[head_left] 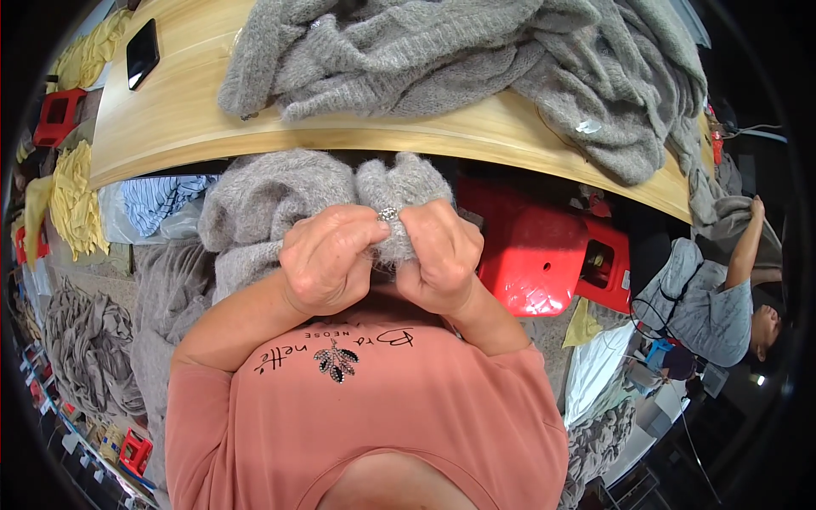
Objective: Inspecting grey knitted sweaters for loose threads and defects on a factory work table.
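Phone (pixel 142 53), black, lies flat near the left end of the wooden table (pixel 170 110), screen up, apart from everything else on it. Yellow cloth pieces (pixel 75 195) hang off to the far left, beyond the table's left end; a red stool (pixel 58 115) sits among them. Striped blue-white fabric in a clear bag (pixel 161 204) sits just under the table's near edge, left side.

Left hand (pixel 327 255) is clenched on a grey fuzzy knit garment (pixel 272 200), fingers curled in, thumb pressing the fabric. The garment is held up in front of the chest, just below the table's near edge, bunched into two lumps above the knuckles; its rest drapes down to the left of the left forearm. Right hand (pixel 442 255) is clenched on the same garment, touching the left hand; a ring (pixel 388 214) shows where the two hands meet. A small fold of knit is pinched between them.

Pile of the same grey knitwear (pixel 476 59) covers the middle and right part of the table, spilling over the right end. Red plastic stools (pixel 544 255) stand under the table, right of the hands. Another person (pixel 722 297) in grey sits at far right, arm raised toward hanging grey fabric.
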Available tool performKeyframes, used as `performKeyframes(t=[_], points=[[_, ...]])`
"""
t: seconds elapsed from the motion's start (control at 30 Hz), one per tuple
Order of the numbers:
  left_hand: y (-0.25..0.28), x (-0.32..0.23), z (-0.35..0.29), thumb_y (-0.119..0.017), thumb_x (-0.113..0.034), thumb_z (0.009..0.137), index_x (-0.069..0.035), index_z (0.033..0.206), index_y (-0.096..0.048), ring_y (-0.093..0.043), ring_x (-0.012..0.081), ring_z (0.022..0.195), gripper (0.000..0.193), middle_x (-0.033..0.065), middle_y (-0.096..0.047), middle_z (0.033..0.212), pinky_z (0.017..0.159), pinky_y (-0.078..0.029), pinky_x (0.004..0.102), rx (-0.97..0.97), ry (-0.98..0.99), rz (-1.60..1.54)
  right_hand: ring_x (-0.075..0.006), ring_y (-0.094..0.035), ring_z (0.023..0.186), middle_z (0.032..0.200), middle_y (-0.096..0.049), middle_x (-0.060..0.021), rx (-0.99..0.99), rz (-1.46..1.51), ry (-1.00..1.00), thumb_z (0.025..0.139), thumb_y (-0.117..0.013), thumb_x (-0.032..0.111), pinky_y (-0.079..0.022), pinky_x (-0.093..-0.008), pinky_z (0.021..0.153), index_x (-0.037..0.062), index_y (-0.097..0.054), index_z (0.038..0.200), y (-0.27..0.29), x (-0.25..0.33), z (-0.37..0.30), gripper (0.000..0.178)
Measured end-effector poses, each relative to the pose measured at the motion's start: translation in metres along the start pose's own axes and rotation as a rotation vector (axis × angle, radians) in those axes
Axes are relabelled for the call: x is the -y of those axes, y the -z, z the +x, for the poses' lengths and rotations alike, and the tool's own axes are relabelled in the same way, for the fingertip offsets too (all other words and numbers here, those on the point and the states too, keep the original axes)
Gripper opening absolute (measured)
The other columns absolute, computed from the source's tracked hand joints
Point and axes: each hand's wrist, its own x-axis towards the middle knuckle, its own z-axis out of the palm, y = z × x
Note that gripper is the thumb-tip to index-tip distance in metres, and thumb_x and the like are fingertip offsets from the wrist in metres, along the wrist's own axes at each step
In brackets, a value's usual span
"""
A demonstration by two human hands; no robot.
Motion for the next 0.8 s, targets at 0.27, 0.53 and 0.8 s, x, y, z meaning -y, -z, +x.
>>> performKeyframes(t=[0.27, 0.53, 0.8], points=[[0.002, -0.006, -0.008, -0.056, 0.016, 0.061, 0.002, 0.085, -0.058, -0.059, 0.0234, 0.058, 0.027, 0.0141, -0.058, 0.069, 0.050, -0.047, 0.0270, 0.004, 0.193, -0.061, -0.0284, -0.050, 0.054, 0.066, -0.050, -0.0136, -0.142, 0.128, -0.070, 0.046, -0.049, -0.003, -0.041, -0.0325, 0.046, -0.0052, -0.054, 0.080, -0.017, -0.004, 0.001, 0.035], [0.013, -0.009, 0.010, -0.062, -0.005, 0.078, 0.002, 0.079, -0.058, -0.048, 0.0039, 0.061, 0.008, 0.0000, -0.055, 0.067, 0.053, -0.040, 0.0197, 0.061, 0.847, -0.600, -0.0262, -0.052, 0.055, 0.069, -0.053, -0.0130, -0.076, 0.161, 0.129, 0.045, -0.052, -0.003, -0.043, -0.0314, 0.046, -0.0055, -0.055, 0.083, -0.004, -0.011, 0.002, 0.038], [0.005, 0.006, 0.009, -0.059, -0.006, 0.080, 0.000, 0.072, -0.060, -0.045, 0.0023, 0.060, 0.010, -0.0026, -0.055, 0.065, 0.053, -0.036, 0.0183, 0.187, 1.232, -0.937, -0.0173, -0.048, 0.047, 0.063, -0.050, -0.0070, -0.075, -0.176, 0.279, 0.053, -0.055, -0.001, -0.036, -0.0274, 0.039, -0.0015, -0.056, 0.077, -0.006, -0.007, -0.007, 0.024]])
